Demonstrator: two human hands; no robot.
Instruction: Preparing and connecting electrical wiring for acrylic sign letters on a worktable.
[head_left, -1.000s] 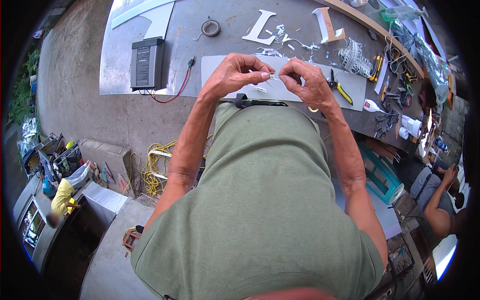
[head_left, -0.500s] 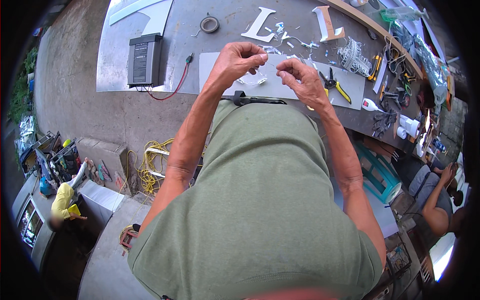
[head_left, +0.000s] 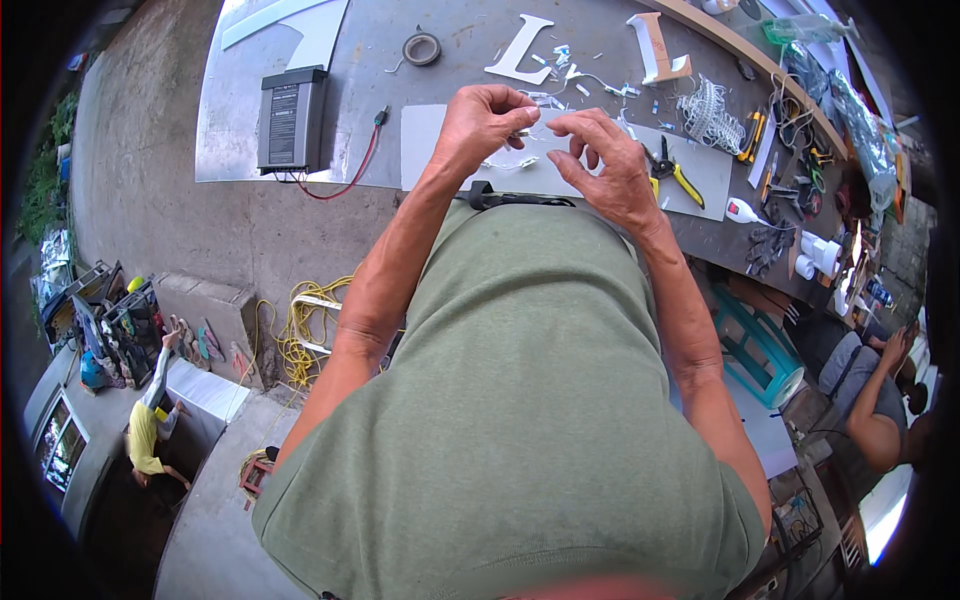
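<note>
Right grip (head_left: 608,166) wider, near pliers (head_left: 686,184)

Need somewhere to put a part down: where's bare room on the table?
Bare tabletop shows between the gray box and tape roll, and between that roll and the white cutout right of it. It's crowded on the right, around the coiled white wire and pliers.

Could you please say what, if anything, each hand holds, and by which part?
The left hand pinches what looks like thin wire; which part cannot be told. The right hand seems empty.
</note>
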